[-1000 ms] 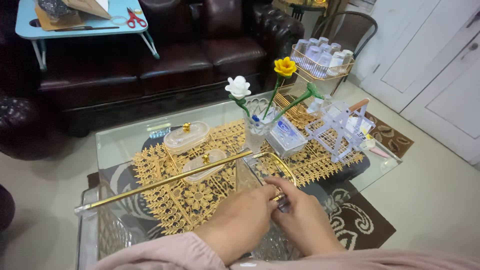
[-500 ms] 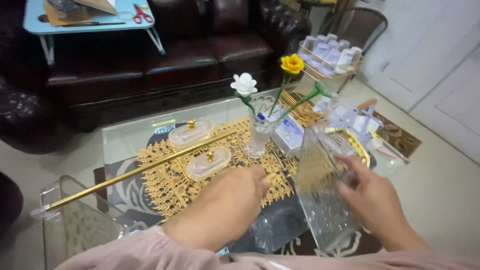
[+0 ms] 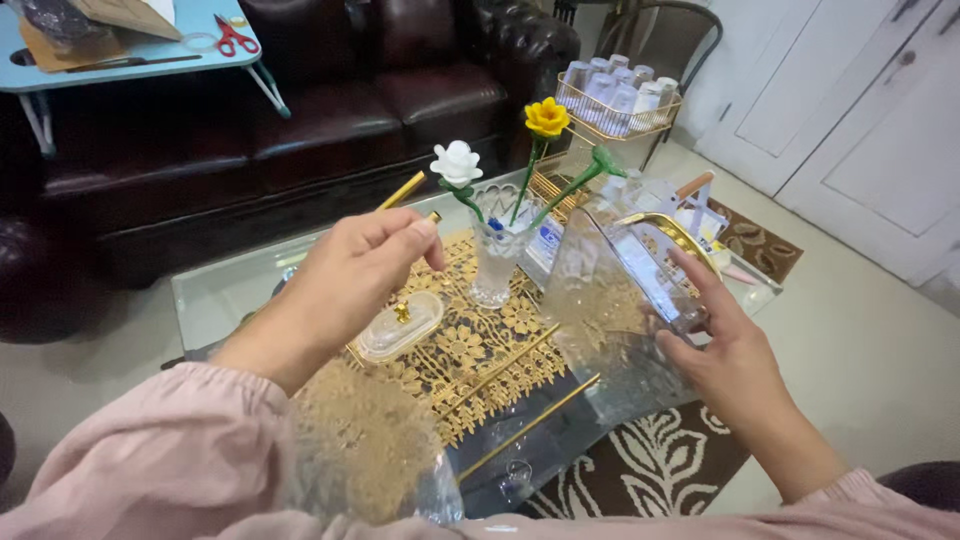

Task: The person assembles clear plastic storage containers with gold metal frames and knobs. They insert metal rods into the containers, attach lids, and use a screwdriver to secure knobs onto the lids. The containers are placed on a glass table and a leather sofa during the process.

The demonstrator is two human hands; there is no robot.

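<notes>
Holding a clear patterned panel (image 3: 610,290) upright above the glass table (image 3: 215,290), right hand (image 3: 725,345) with fingers spread against its edge. Pinching a gold rod (image 3: 405,190) with left hand (image 3: 350,275), fingers closed, just beside the glass vase (image 3: 493,255) of flowers.

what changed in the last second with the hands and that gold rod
The left hand lifted the gold rod up and away. The right hand took hold of the clear panel and raised it. The vase and lidded dish stayed put.
</notes>
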